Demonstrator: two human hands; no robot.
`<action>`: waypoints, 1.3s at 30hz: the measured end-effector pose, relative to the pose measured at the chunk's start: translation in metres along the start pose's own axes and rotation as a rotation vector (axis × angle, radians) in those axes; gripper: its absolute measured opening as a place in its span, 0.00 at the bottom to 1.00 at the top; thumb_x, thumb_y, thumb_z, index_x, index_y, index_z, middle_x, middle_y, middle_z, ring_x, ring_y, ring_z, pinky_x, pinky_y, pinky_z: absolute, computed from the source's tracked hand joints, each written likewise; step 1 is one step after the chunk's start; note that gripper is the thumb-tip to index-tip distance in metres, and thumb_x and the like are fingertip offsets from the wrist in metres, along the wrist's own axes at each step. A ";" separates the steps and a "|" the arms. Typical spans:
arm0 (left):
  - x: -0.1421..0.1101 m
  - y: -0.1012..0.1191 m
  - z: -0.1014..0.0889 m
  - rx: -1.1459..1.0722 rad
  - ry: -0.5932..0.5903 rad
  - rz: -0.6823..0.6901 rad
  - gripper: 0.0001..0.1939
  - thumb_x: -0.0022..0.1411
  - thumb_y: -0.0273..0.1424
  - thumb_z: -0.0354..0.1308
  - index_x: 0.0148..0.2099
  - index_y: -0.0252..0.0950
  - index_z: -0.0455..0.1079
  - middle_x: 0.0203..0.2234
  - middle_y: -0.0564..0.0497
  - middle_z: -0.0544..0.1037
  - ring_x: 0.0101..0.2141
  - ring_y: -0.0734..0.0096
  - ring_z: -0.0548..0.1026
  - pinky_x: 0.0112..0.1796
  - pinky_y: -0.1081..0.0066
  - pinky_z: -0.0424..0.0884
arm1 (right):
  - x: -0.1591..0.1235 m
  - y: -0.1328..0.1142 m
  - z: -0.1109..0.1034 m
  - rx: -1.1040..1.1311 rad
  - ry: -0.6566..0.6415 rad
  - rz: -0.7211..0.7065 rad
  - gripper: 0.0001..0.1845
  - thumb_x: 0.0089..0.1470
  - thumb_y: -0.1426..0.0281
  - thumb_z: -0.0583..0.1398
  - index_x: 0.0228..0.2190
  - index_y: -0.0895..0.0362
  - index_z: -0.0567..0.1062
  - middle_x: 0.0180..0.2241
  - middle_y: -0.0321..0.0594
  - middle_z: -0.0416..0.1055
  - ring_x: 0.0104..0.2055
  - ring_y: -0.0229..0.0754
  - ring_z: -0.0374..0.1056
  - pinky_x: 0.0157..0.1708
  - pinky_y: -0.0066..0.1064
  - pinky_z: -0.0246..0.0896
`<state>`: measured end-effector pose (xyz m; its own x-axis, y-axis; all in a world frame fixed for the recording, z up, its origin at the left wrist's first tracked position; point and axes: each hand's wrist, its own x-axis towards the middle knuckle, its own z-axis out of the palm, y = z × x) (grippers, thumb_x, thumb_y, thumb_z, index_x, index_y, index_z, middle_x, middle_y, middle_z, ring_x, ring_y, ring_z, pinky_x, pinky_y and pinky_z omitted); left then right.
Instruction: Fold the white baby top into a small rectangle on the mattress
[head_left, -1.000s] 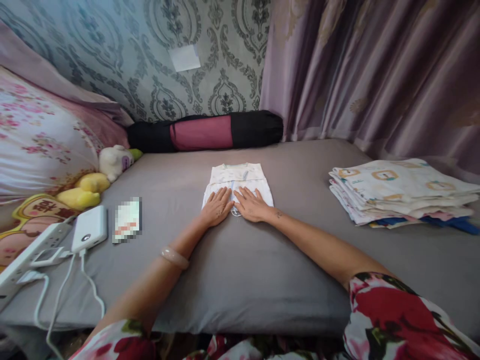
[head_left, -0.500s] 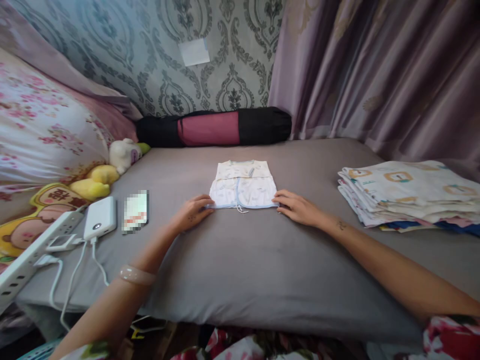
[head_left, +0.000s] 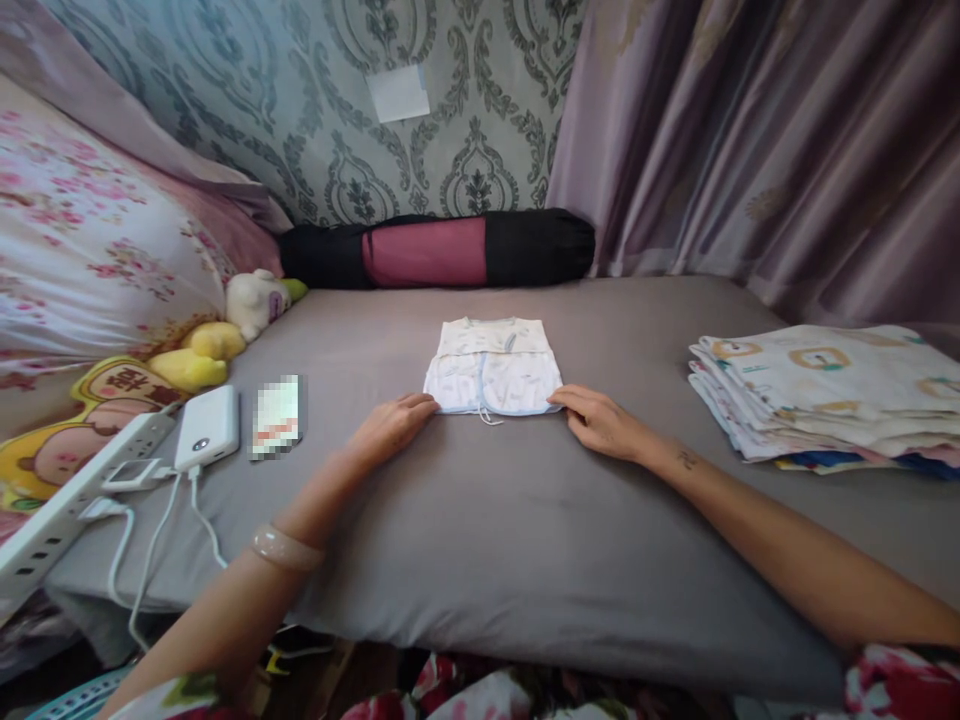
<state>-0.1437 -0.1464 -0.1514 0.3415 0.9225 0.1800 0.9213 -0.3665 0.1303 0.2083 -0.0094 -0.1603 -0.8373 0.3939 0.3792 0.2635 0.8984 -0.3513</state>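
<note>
A small white baby garment (head_left: 493, 368) with pale blue trim lies folded flat in the middle of the grey bed sheet (head_left: 480, 520). My left hand (head_left: 391, 427) is at the garment's near left corner, fingers drawn together and pinching the hem. My right hand (head_left: 602, 421) is at the near right corner, fingers likewise closed on the edge. A pale bangle (head_left: 286, 547) sits on my left wrist.
A stack of folded printed cloths (head_left: 825, 390) lies on the right. On the left are a white power bank (head_left: 206, 440) with cables, a power strip (head_left: 67, 505), a blurred card (head_left: 276, 417), plush toys (head_left: 225, 330) and a floral pillow. A black and maroon roll (head_left: 442, 250) lies along the wall.
My hands slid apart from the garment's middle to its two near corners and closed on the hem. The view shifted slightly.
</note>
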 end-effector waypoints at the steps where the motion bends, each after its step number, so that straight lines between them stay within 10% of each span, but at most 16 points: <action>1: 0.000 -0.001 0.002 -0.024 0.018 0.017 0.16 0.69 0.31 0.42 0.53 0.40 0.68 0.48 0.44 0.75 0.47 0.61 0.74 0.45 0.63 0.73 | 0.000 0.001 0.001 0.005 0.007 0.005 0.25 0.54 0.81 0.49 0.50 0.56 0.72 0.46 0.47 0.71 0.49 0.46 0.68 0.50 0.41 0.65; 10: 0.007 -0.013 0.027 -0.063 0.233 0.009 0.21 0.64 0.24 0.44 0.59 0.36 0.61 0.51 0.41 0.70 0.52 0.61 0.69 0.52 0.61 0.67 | 0.006 0.006 0.009 -0.003 0.088 0.045 0.19 0.59 0.76 0.51 0.49 0.54 0.71 0.44 0.47 0.69 0.48 0.48 0.66 0.50 0.44 0.64; 20: 0.022 -0.007 0.014 0.111 0.232 -0.162 0.10 0.61 0.26 0.51 0.44 0.38 0.70 0.42 0.45 0.75 0.44 0.56 0.68 0.44 0.58 0.63 | 0.015 0.009 0.007 -0.188 0.099 0.089 0.10 0.61 0.71 0.54 0.37 0.55 0.76 0.39 0.46 0.70 0.43 0.48 0.64 0.44 0.40 0.62; 32: 0.062 -0.020 0.014 -0.527 0.576 -0.466 0.13 0.62 0.33 0.48 0.42 0.38 0.73 0.31 0.52 0.78 0.30 0.70 0.73 0.31 0.73 0.66 | 0.057 0.019 0.011 0.100 0.399 0.442 0.13 0.56 0.66 0.54 0.40 0.56 0.75 0.29 0.38 0.74 0.28 0.40 0.68 0.32 0.30 0.61; 39: 0.098 -0.032 0.023 -0.519 0.745 -0.495 0.12 0.62 0.30 0.47 0.41 0.37 0.71 0.32 0.51 0.77 0.34 0.69 0.73 0.37 0.71 0.68 | 0.088 0.040 0.016 0.064 0.544 0.438 0.17 0.58 0.64 0.51 0.43 0.57 0.73 0.38 0.45 0.76 0.37 0.45 0.70 0.40 0.35 0.63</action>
<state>-0.1354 -0.0415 -0.1608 -0.4185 0.7396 0.5271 0.6734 -0.1368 0.7265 0.1377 0.0580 -0.1554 -0.2973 0.7732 0.5601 0.4793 0.6282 -0.6129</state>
